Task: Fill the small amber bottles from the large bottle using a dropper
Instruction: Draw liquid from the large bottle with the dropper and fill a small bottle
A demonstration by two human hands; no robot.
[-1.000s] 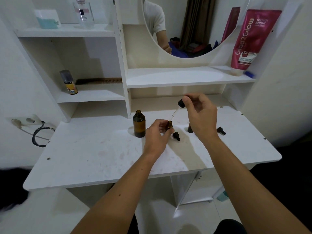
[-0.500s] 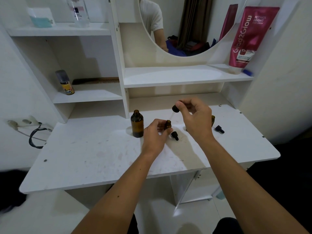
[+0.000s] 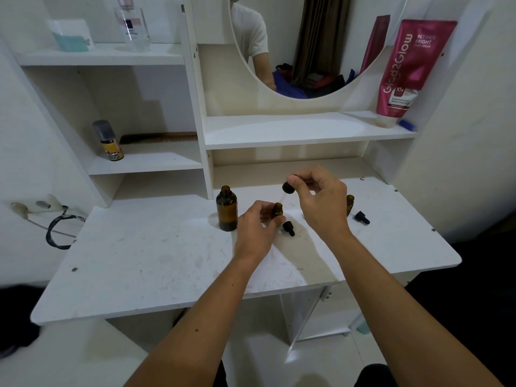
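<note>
The large amber bottle stands open and upright on the white table. Just to its right my left hand grips a small amber bottle resting on the table. My right hand pinches the black bulb of a dropper, whose glass tip points down into the small bottle's mouth. A second small amber bottle stands behind my right hand, partly hidden. Two black dropper caps lie loose: one beside my left hand, one at the right.
White shelves rise behind the table. On them are a small spray can, a comb, a glass perfume bottle and a pink tube. A round mirror hangs above. A socket and black cable sit at the left.
My right hand has lowered the dropper so its tip sits at the small bottle's mouth. The view shifted slightly, uncovering the second small bottle. My left hand kept its grip.
</note>
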